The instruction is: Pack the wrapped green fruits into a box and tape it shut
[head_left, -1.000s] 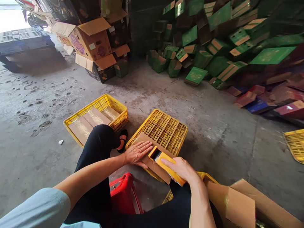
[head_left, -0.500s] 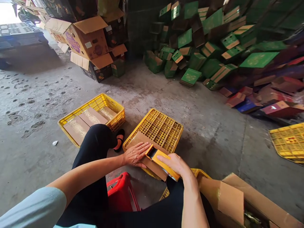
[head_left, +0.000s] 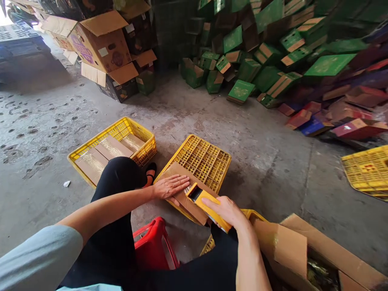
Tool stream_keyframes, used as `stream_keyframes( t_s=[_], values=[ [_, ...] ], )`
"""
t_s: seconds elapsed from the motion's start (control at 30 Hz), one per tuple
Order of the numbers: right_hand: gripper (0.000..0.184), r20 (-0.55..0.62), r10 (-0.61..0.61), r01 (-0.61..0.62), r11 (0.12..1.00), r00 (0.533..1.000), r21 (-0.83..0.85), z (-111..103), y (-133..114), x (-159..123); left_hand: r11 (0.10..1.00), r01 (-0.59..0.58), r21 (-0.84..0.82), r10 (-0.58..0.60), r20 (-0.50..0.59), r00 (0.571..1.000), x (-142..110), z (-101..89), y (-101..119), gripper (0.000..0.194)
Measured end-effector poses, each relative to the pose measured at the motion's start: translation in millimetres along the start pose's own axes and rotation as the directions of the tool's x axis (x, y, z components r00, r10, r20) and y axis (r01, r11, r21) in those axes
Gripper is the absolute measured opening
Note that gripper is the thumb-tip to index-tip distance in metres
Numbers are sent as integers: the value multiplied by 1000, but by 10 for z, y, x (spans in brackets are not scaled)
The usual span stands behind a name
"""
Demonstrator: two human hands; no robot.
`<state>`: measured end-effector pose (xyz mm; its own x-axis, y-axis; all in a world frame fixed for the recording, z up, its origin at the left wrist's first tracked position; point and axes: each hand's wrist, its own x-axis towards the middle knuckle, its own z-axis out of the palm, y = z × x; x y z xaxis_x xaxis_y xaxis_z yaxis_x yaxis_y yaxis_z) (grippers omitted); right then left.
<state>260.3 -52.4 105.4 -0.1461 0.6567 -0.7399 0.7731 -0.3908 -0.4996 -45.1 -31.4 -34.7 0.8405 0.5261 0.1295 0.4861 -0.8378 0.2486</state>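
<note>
A flat brown cardboard box (head_left: 189,205) lies on an upturned yellow plastic crate (head_left: 209,159) in front of me. My left hand (head_left: 170,187) rests flat on the box's left part, its fingers stretched out toward the right. In my right hand (head_left: 226,211) is a yellow tape dispenser (head_left: 209,204), gripped from above, its front end at the box's surface. A short strip of clear tape shows between the dispenser's front and my left fingertips. My right palm hides part of the dispenser.
Taped cartons (head_left: 113,148) fill a yellow crate (head_left: 148,147) at the left. A red plastic stool (head_left: 153,246) stands between my legs. At lower right is an open cardboard box (head_left: 291,246). Green boxes (head_left: 241,91) are heaped at the back, and another yellow crate (head_left: 368,171) lies far right.
The tape dispenser has moved slightly right, away from my left fingertips, and a bit of clear tape now shows between them. My left hand stays flat on the box. The view has shifted a little.
</note>
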Motion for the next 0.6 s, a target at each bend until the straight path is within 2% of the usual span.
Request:
stream_keyframes(
  t_s=[0.13, 0.3, 0.4, 0.6],
  values=[
    [51, -9, -65, 65, 998, 998, -13, 12, -13, 4, 999, -28, -20, 28, 18, 999, -29, -63, -17, 95],
    [45, 0, -45, 45, 999, 999, 6, 50, -43, -24, 999, 42, -20, -43, -23, 999, 18, -33, 271, 112],
    [43, -19, -34, 34, 999, 999, -7, 76, -43, -35, 999, 35, -33, -36, -31, 999, 77, 6, 418, 115],
    [46, 16, -56, 56, 998, 998, -10, 101, 3, -6, 999, 31, -15, -32, -74, 997, 98, 22, 418, 112]
  ],
)
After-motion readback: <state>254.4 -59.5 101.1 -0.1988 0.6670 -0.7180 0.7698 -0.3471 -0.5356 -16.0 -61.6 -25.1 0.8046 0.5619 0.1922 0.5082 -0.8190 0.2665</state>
